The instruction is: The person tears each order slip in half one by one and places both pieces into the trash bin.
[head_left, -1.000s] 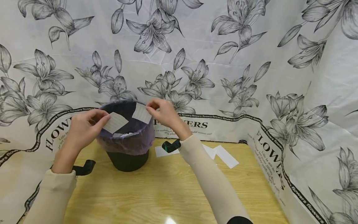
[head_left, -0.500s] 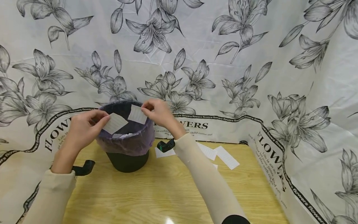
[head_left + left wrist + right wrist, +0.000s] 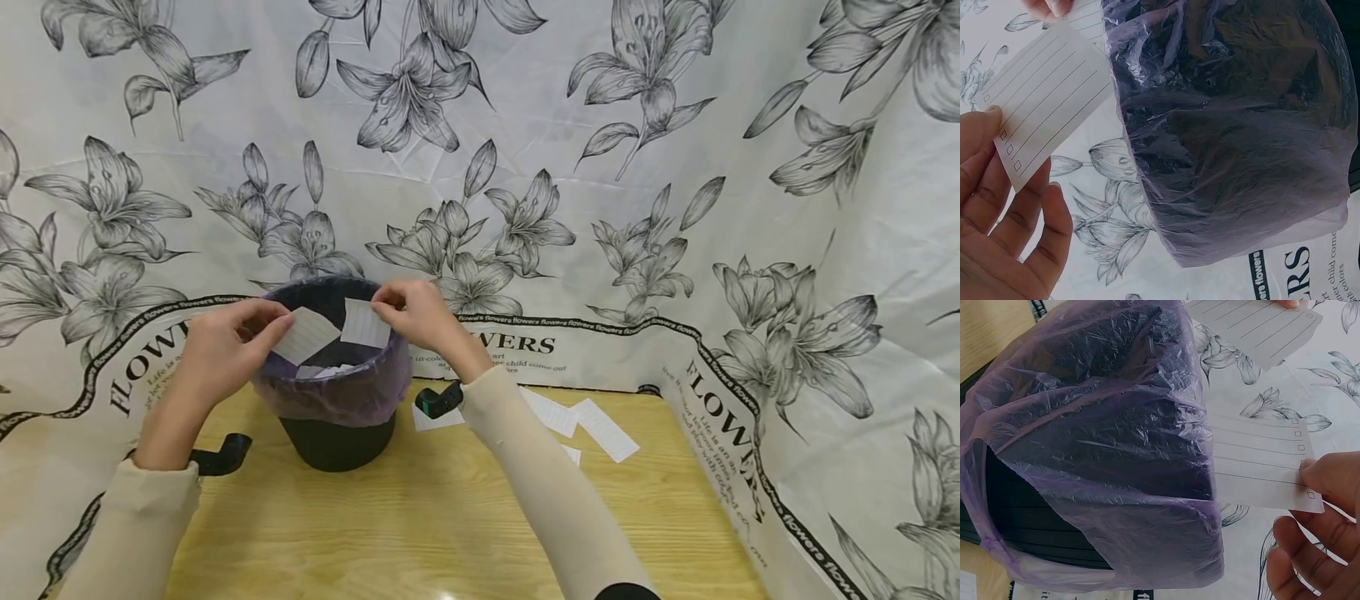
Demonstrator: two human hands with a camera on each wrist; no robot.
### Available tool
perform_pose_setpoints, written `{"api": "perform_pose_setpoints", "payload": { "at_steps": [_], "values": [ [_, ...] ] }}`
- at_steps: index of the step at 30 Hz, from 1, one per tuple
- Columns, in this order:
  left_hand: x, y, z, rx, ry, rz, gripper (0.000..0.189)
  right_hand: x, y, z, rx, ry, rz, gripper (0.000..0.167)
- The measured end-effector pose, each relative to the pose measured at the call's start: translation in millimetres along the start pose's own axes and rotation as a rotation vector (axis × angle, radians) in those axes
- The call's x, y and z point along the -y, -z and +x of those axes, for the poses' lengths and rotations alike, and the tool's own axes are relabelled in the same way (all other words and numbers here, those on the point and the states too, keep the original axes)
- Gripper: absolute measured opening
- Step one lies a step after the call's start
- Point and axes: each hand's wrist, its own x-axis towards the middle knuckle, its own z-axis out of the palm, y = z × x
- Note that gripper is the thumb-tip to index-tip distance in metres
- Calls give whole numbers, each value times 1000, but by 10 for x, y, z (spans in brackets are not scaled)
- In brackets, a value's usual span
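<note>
A black trash bin (image 3: pixel 337 446) lined with a purple plastic bag (image 3: pixel 341 402) stands on the table. My left hand (image 3: pixel 225 346) pinches a lined paper slip (image 3: pixel 307 336) by its edge between thumb and fingers, over the left side of the bin's mouth. Small checkboxes run along that slip's edge (image 3: pixel 1013 150) in the left wrist view. On the other side, my right hand (image 3: pixel 422 315) pinches another lined slip (image 3: pixel 366 323) at its outer edge, which also shows checkboxes. More white paper pieces (image 3: pixel 322 372) lie inside the bin, partly hidden by the rim.
Several white lined slips (image 3: pixel 606 429) lie on the wooden table (image 3: pixel 450 525) right of the bin, some behind my right forearm. A floral cloth (image 3: pixel 637 250) hangs behind and along both sides. Wrist cameras (image 3: pixel 223 454) stick out from both wrists.
My right hand has moved left with its slip, bringing it further over the bin's mouth. The left hand and its slip have stayed almost still. The head view has tilted slightly up.
</note>
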Motion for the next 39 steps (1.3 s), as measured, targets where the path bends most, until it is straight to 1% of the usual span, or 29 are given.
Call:
{"api": "perform_pose_setpoints", "payload": {
  "at_steps": [9, 17, 20, 23, 29, 35, 39],
  "values": [
    [33, 24, 35, -2, -6, 6, 8, 8, -33, 49, 4, 34, -28, 23],
    [-26, 62, 100, -15, -19, 22, 7, 13, -33, 51, 12, 51, -16, 22],
    [-51, 72, 120, -15, -15, 20, 8, 10, -43, 47, 11, 46, -5, 21],
    [-62, 78, 126, -17, -18, 30, 8, 8, -57, 37, 27, 29, -1, 21],
    [-55, 96, 165, -37, -46, 37, 9, 21, -72, 8, 46, -8, -6, 23],
    [-72, 102, 185, -18, -40, 25, 11, 4, -88, -16, 50, -23, -14, 25],
    [-75, 109, 188, 4, -29, 42, 13, 2, -90, -37, 36, -14, -16, 27]
  ]
}}
